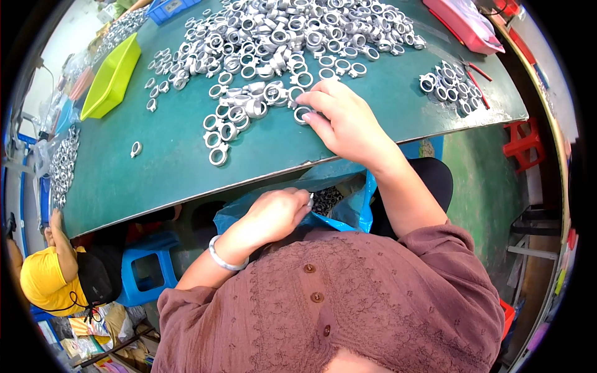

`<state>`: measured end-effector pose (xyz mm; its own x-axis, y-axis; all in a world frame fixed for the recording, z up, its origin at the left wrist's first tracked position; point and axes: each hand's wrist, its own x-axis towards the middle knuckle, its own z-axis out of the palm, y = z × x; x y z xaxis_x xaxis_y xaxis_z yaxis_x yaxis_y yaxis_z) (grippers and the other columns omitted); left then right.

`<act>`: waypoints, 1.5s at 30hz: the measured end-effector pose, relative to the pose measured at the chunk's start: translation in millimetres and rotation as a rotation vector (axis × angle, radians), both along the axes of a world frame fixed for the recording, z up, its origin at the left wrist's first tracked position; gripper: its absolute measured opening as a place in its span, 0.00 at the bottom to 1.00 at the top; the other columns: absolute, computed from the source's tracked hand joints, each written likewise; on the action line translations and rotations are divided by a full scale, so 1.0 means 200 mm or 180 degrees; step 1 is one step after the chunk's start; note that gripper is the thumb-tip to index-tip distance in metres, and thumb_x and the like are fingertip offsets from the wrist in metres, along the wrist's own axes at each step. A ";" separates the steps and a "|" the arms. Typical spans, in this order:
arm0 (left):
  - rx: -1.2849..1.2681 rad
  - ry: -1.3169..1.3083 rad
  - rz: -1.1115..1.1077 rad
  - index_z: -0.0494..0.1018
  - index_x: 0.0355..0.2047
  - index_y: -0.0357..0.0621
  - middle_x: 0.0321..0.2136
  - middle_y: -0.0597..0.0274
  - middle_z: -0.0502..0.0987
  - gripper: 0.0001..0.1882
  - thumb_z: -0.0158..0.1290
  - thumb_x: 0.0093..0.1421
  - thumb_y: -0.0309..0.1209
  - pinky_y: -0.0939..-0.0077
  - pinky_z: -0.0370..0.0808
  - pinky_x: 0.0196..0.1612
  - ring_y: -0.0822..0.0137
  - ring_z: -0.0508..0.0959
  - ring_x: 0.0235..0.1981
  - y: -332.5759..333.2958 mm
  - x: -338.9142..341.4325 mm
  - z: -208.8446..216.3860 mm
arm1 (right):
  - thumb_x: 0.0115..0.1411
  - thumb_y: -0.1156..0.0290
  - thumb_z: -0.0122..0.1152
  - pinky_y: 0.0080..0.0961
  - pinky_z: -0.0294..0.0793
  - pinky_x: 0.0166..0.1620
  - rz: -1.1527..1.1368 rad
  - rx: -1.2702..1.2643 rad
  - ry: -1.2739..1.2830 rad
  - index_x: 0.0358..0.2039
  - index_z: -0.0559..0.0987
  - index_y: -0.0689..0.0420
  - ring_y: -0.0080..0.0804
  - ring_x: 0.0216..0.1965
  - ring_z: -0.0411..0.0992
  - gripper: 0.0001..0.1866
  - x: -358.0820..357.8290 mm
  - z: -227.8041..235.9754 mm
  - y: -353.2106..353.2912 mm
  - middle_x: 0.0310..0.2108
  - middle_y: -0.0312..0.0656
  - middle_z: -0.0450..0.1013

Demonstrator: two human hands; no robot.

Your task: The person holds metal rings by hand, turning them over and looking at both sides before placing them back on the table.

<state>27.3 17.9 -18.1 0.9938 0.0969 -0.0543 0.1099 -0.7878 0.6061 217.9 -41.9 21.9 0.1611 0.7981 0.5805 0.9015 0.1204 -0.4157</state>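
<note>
A large heap of silver-grey metal rings, each with a small lug on its side, covers the far part of the green table. My right hand reaches to the near side of the heap, thumb and fingers closing on a metal ring at the tabletop. Below the table edge, my left hand is closed over an opened blue plastic bag. A bit of silver metal ring shows at its fingertips, mostly hidden by the fingers. Small dark-looking rings lie inside the bag.
A smaller ring pile lies at the right beside red-handled pliers. A green tray and a pink bin stand on the table. At the left are a person in yellow and a blue stool; a red stool stands right.
</note>
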 end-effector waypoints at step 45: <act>-0.4096 -0.1442 0.1245 0.67 0.42 0.35 0.32 0.59 0.74 0.11 0.44 0.60 0.24 0.82 0.75 0.31 0.73 0.75 0.29 0.08 0.10 0.22 | 0.43 0.78 0.62 0.25 0.69 0.33 0.1187 0.0383 0.1294 0.28 0.73 0.60 0.36 0.29 0.70 0.10 -0.11 0.09 -0.10 0.26 0.41 0.70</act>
<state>47.8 34.6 25.6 0.8698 0.4934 -0.0031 -0.2055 0.3679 0.9069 196.0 -62.3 39.4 0.1104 0.7758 0.6213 0.5590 0.4683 -0.6842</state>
